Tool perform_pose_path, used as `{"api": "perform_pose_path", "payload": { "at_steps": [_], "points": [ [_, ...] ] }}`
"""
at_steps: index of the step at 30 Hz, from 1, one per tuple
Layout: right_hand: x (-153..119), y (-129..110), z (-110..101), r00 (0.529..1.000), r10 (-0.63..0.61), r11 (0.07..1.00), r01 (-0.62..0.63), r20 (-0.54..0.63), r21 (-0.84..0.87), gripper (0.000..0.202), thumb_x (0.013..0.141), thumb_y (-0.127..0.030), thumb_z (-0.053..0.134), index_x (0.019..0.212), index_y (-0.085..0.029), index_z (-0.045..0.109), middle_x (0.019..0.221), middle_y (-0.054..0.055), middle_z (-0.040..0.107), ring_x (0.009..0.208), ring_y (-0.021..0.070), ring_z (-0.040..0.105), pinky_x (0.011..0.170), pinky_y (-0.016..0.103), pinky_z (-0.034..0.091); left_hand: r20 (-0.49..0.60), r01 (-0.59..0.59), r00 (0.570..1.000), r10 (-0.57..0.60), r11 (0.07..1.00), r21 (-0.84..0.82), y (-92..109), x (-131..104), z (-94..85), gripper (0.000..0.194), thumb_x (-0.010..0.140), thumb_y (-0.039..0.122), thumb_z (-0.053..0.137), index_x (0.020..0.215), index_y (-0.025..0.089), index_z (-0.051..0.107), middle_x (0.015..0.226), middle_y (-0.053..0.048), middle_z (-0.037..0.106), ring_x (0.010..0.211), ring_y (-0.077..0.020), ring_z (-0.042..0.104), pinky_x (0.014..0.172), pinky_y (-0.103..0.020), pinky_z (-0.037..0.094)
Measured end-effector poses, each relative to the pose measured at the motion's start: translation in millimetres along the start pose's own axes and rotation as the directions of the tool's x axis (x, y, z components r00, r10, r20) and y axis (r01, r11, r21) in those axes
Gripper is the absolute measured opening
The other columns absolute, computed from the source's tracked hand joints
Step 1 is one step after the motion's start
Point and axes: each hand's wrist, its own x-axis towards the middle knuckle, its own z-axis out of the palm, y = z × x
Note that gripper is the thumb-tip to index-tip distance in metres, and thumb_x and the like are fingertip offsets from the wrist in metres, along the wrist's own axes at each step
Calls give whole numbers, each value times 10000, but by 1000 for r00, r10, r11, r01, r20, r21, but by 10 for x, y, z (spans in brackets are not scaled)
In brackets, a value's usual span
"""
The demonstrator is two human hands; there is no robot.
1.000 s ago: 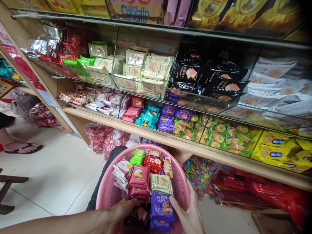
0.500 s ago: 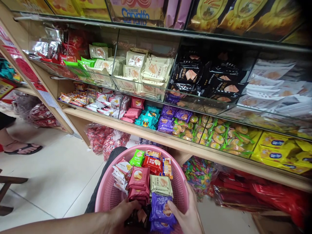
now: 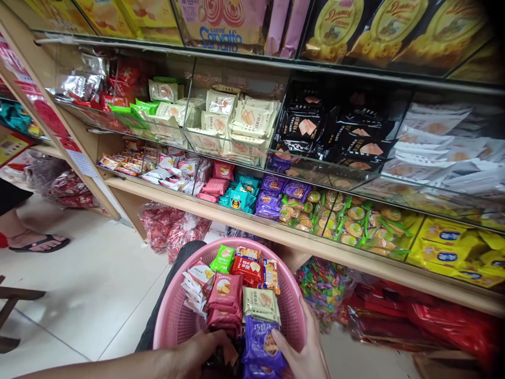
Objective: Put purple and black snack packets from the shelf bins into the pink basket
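A round pink plastic basket (image 3: 164, 325) with a perforated wall is in front of me, holding sorted snack packets. My left hand (image 3: 205, 347) reaches over its near left rim, fingers closed on black snack packets (image 3: 221, 359) that it partly hides. My right hand (image 3: 302, 345) grips the basket's right side, fingers outside, thumb inside on purple cookie packets (image 3: 260, 337). Dark pink packets (image 3: 224, 295) are stacked beyond my left hand, with cream packets (image 3: 261, 305) to their right. White packets (image 3: 197, 284), a green packet (image 3: 223, 259) and red packets (image 3: 247, 269) sit farther back.
Glass-fronted wooden shelves (image 3: 221, 210) hold several kinds of wrapped snacks ahead. Beneath them lie bags of red-wrapped sweets (image 3: 158, 223), colourful sweets (image 3: 321, 287) and red packages (image 3: 394, 310). At left, another person's sandalled foot (image 3: 37, 241) and a wooden stool (image 3: 16, 302) stand on the tiles.
My left hand has shifted slightly down and covers more of the black packets, its fingers bent over them. My right hand keeps its place on the basket. The view has tilted slightly upward.
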Motion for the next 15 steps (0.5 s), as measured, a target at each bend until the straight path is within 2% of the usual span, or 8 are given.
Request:
{"api": "perform_pose_path", "payload": {
  "at_steps": [6,15],
  "points": [
    [-6,13,8,1000,8,1000,-8,-3,-5,766,749,-527,584,1368,-175,304,1391,128,390,1307,299,350,1079,439,300,53,114,993,-108,986,-123,-31,64,43,169,544,128,510,387,171,553,498,-58,602,523,-170,557,556,-255,452],
    [5,226,74,999,-42,998,41,-25,-38,757,752,-551,559,1358,-177,301,1392,136,369,1304,327,350,1063,458,305,-7,19,1000,-20,997,-69,46,-86,27,230,608,98,520,389,160,557,492,-17,545,514,-128,505,512,-208,407]
  ]
}}
